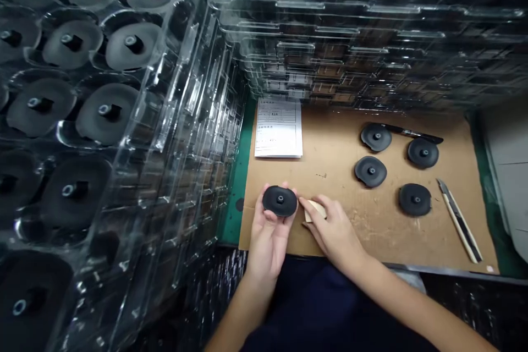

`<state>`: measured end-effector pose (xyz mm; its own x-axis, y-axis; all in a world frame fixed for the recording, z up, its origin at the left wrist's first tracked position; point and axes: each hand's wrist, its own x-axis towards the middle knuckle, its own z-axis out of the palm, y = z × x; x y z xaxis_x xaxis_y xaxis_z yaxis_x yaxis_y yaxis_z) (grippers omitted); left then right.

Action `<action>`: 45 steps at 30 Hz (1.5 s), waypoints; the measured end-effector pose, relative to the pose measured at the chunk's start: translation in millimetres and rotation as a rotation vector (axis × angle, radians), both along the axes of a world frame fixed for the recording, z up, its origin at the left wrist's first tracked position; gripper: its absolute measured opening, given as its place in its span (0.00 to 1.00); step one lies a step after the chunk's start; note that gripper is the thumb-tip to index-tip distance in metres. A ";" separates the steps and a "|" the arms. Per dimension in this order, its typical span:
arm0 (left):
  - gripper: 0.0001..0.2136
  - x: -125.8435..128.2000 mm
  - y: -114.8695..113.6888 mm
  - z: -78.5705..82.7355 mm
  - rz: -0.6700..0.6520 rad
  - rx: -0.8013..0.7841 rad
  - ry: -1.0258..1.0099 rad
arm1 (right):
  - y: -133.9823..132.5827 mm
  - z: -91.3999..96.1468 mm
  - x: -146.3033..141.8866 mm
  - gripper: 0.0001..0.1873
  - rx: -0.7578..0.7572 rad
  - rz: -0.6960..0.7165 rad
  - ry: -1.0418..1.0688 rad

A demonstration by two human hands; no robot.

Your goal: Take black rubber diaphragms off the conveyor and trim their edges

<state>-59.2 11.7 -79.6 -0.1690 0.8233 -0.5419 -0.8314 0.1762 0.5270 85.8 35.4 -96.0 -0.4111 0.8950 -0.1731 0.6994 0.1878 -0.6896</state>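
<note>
My left hand (270,236) is closed around the edges of a black oval part with a short central stem (279,208), its stem facing up. Beside it, my right hand (336,231) grips a small pale cream block (315,211), perhaps a sponge or folded cloth. One fingertip of the right hand comes close to the part's right edge; whether they touch I cannot tell. Similar black parts lie to the right: one (376,137) at the back, one (370,171) in front of it, and others (423,152) (414,199) farther right.
Cardboard (330,148) covers the green work surface. On it lie a printed paper (279,129), a black marker (412,133) and a box cutter (460,221). Stacked clear plastic trays (355,27) rise behind; another stack at left holds several black parts (109,113).
</note>
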 end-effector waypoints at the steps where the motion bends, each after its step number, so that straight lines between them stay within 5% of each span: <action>1: 0.24 1.4 1.1 -2.0 0.000 0.002 -0.001 | 2.0 -0.3 0.7 0.20 -0.022 -0.037 0.032; 8: 0.23 12.7 8.3 -17.8 -0.072 0.044 -0.012 | 35.0 16.3 24.9 0.14 -0.184 -0.227 0.207; 14: 0.21 13.2 9.1 -20.6 -0.082 0.026 0.058 | 57.3 27.3 5.5 0.12 -0.225 -0.200 0.319; 20: 0.22 13.5 8.4 -19.6 -0.097 -0.015 0.070 | 52.2 28.4 -9.3 0.08 -0.183 -0.006 0.198; 31: 0.23 14.2 10.4 -17.6 -0.080 -0.027 0.105 | 46.8 32.7 -6.8 0.09 -0.176 -0.068 0.193; 45: 0.23 14.5 8.6 -23.6 -0.094 0.029 0.077 | 45.4 31.0 -3.4 0.09 -0.097 0.020 0.235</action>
<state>-44.7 20.3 -103.2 -0.1309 0.8527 -0.5057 -0.7688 0.2348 0.5948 82.4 80.8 -65.0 -0.4677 0.8702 -0.1550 0.5146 0.1255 -0.8482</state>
